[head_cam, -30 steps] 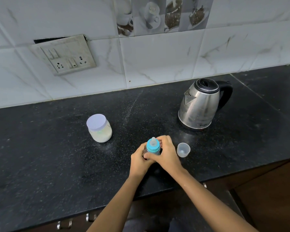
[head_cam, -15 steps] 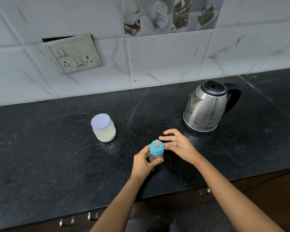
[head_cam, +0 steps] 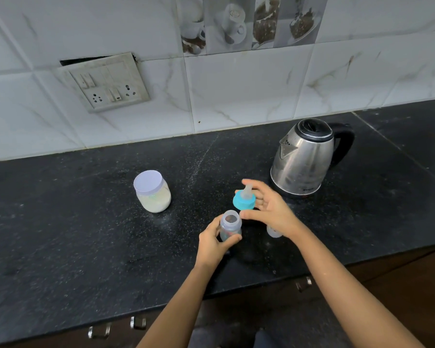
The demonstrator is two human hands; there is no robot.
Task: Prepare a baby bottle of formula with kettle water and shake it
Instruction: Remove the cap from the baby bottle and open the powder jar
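Note:
A small clear baby bottle (head_cam: 230,226) stands on the black counter (head_cam: 86,234), its mouth uncovered, with my left hand (head_cam: 215,241) wrapped around its body. Just above and right of it, my right hand (head_cam: 270,209) holds the blue screw ring with the teat (head_cam: 244,199), lifted off the bottle. A steel kettle (head_cam: 304,159) with a black lid and handle sits at the back right. A jar of pale formula powder (head_cam: 152,194) with a white lid stands to the left. A clear cap (head_cam: 273,231) peeks out under my right wrist.
A tiled wall with a switch and socket plate (head_cam: 106,84) rises behind the counter. The counter's front edge runs above dark drawers with metal handles (head_cam: 138,322).
The blue teat ring, which sat on the bottle, has come off and now sits lifted in my right hand. My left hand has kept its hold on the bottle.

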